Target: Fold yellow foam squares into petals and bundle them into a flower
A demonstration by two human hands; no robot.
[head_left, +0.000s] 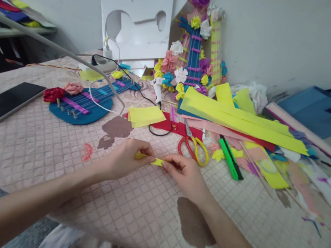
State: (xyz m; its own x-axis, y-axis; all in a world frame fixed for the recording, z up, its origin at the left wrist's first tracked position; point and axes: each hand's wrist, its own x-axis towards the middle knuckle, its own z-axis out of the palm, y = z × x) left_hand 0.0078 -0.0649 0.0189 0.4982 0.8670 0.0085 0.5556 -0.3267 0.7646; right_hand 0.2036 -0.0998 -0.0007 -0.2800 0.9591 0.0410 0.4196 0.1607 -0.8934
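Observation:
A small folded strip of yellow crepe paper (158, 162) is stretched between my two hands, just above the quilted tablecloth. My left hand (130, 156) pinches one end of it, and part of the strip shows behind its thumb. At the other end, my right hand (183, 171) grips it between thumb and fingertips. Beyond my hands lie flat yellow paper pieces (145, 116). Scissors with red and yellow handles (201, 150) rest just past my right hand, and a green utility knife (229, 157) is farther right.
A blue toy guitar (98, 109) with paper roses lies at the left, near a phone (4, 100). A white glue gun (158, 91) stands behind the yellow pieces. Long yellow paper strips (241, 119) and scraps cover the right. Flower-decorated instruments (195, 53) lean on the wall.

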